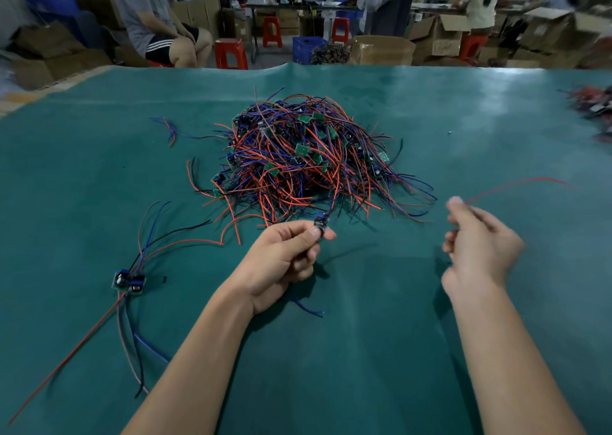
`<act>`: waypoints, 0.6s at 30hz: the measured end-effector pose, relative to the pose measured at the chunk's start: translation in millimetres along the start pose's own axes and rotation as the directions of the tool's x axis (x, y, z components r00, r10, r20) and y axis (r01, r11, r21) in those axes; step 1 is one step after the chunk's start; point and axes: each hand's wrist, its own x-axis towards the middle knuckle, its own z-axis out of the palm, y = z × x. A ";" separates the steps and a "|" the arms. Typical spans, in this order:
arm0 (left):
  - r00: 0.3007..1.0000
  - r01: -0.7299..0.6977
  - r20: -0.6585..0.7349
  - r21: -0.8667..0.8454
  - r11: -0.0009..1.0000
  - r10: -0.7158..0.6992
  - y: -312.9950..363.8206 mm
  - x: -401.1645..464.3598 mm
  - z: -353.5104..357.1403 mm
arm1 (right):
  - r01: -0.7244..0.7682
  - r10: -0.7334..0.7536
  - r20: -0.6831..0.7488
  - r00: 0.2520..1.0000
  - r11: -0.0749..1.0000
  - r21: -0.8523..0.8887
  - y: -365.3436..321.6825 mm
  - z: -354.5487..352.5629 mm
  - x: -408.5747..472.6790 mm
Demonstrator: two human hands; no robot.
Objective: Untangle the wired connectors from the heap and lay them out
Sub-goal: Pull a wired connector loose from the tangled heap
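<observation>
Both forearms are reaching in from the near edge over the green bench (381, 335). A loose blue wire (309, 308) is lying just beside the left wrist. Left hand (281, 262) is pinching a small connector (320, 224) between thumb and forefinger, other fingers curled in; its wires are running up into the near edge of the heap (308, 159). Right hand (477, 252) is motion-blurred, fingers curled, pinching a red wire (516, 185) that is arcing out to the right above the bench. Near left, two laid-out connectors (129, 280) are sitting touching each other, their red, blue, black and grey wires fanning toward the heap and trailing back toward the near edge. The heap is sitting mid-bench, a tangle of red, blue and black wires with small green boards. A second blurred pile (592, 110) is showing at the far right edge. Beyond the bench: red stools (231, 53), cardboard boxes (440, 37), a seated person (159, 17).
</observation>
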 end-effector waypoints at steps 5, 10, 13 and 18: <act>0.998 -0.049 -0.035 -0.012 0.999 0.049 -0.6 0.4 0.8 | 0.173 0.084 0.502 0.861 0.879 -0.444 15.6 19.9 -33.9; 0.999 -0.033 -0.009 0.078 0.996 0.034 -3.0 -1.4 5.9 | -0.067 0.233 0.820 0.522 0.970 -0.232 14.2 27.1 -56.2; 0.999 -0.039 -0.005 0.132 0.991 0.040 -3.5 -2.2 10.2 | -0.041 0.196 0.836 0.513 0.978 -0.204 14.9 26.9 -60.1; 0.999 -0.032 -0.008 0.187 0.982 0.035 -2.9 -3.4 13.2 | 0.047 0.052 0.752 0.657 0.993 -0.110 11.1 26.9 -57.5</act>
